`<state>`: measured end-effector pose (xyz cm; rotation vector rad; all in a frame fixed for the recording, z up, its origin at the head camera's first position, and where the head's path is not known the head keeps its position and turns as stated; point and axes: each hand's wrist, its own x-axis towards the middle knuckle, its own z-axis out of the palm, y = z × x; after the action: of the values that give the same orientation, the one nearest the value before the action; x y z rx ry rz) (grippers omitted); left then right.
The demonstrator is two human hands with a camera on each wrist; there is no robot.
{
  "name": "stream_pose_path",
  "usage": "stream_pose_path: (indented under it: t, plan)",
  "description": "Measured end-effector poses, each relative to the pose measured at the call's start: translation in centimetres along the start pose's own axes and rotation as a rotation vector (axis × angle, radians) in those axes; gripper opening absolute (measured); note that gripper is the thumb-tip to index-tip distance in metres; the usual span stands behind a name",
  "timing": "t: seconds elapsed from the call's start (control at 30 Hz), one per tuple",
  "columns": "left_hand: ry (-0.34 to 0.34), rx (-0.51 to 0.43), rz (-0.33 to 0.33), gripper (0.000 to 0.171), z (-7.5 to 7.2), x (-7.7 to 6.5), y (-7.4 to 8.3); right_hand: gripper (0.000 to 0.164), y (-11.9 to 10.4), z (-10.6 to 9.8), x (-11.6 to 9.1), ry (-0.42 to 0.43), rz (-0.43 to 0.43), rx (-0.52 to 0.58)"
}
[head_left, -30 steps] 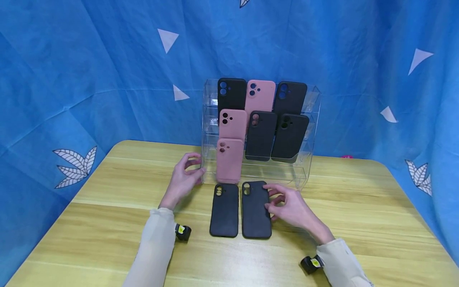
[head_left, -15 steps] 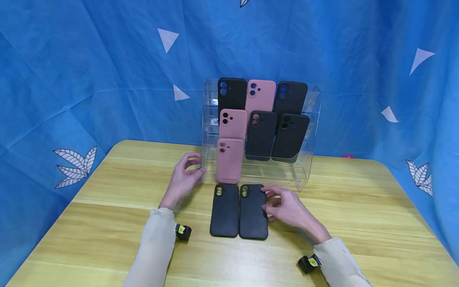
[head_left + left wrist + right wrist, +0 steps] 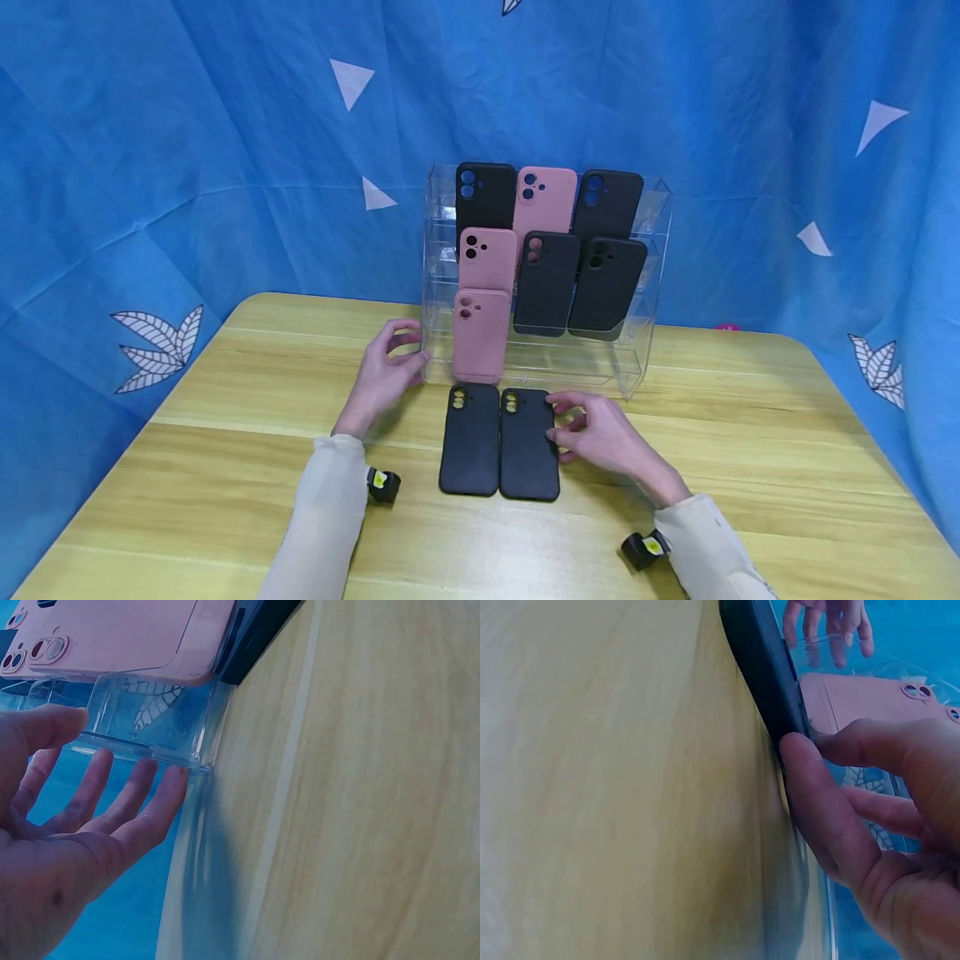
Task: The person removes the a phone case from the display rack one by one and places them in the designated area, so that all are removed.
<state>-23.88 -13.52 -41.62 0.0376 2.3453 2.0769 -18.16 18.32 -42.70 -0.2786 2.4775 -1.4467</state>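
Two black phone cases lie side by side on the table in front of a clear stepped display stand [image 3: 570, 363]. My right hand [image 3: 600, 433] pinches the right black phone case [image 3: 527, 454] at its upper right edge, thumb and finger showing there in the right wrist view. The left black phone case [image 3: 470, 450] lies against it, camera cutouts toward the stand. My left hand [image 3: 381, 379] rests its fingertips and thumb on the stand's left side panel, fingers spread in the left wrist view. Right beside it, a pink phone case [image 3: 480, 337] stands in the lower tier.
Higher tiers hold several more cases, among them a pink phone case [image 3: 487, 257] and a black phone case [image 3: 606, 287]. A blue patterned curtain [image 3: 225, 150] hangs behind the wooden table [image 3: 750, 450]. Each wrist wears a small black camera [image 3: 384, 485].
My right hand has slid the right black phone case left and slightly toward me, closing the gap to the left one. My left hand has stayed at the stand.
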Motion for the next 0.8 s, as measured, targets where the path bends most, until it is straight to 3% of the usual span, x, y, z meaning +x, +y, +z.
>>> stream_pose_path:
  t: [0.37, 0.63, 0.8]
  plan:
    - [-0.004, 0.011, 0.003, 0.044, -0.03, -0.02, 0.05, 0.042, -0.30, -0.16, 0.23, 0.039, -0.014, -0.020]
    - [-0.007, 0.026, -0.014, 0.043, -0.03, 0.10, 0.02, 0.040, -0.65, -0.32, 0.46, 0.131, -0.170, -0.144]
    - [-0.006, 0.026, -0.011, 0.043, -0.03, 0.02, -0.01, 0.039, -0.89, -0.19, 0.68, 0.176, -0.234, -0.108]
